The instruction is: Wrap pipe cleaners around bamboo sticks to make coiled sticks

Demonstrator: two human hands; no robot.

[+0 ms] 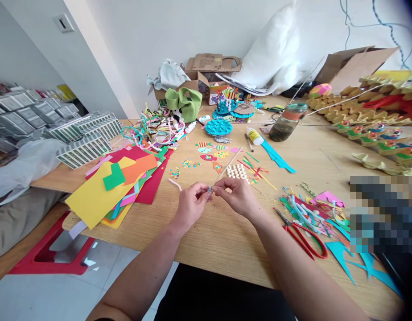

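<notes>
Above the table's middle, my left hand (191, 203) and my right hand (237, 195) meet fingertip to fingertip. Both are closed in a pinch around a tiny light blue piece (210, 189), mostly hidden by the fingers; its kind I cannot make out. A thin wooden stick (228, 166) slants up and away from the fingertips; which hand bears it is unclear. Just beyond lie several paper fish, among them an orange fish (217, 166) and a red fish (208, 157). White beads or pellets (237, 173) sit in rows beside my right hand. A pink pipe cleaner (175, 184) lies near my left.
Coloured paper sheets (92, 196) are piled at left. Red-handled scissors (304, 240) and paper scraps (313, 214) lie at right. Farther back stand a glue bottle (255, 136), a glass jar (288, 122), blue egg-carton pieces (219, 128) and stacked egg trays (346, 109).
</notes>
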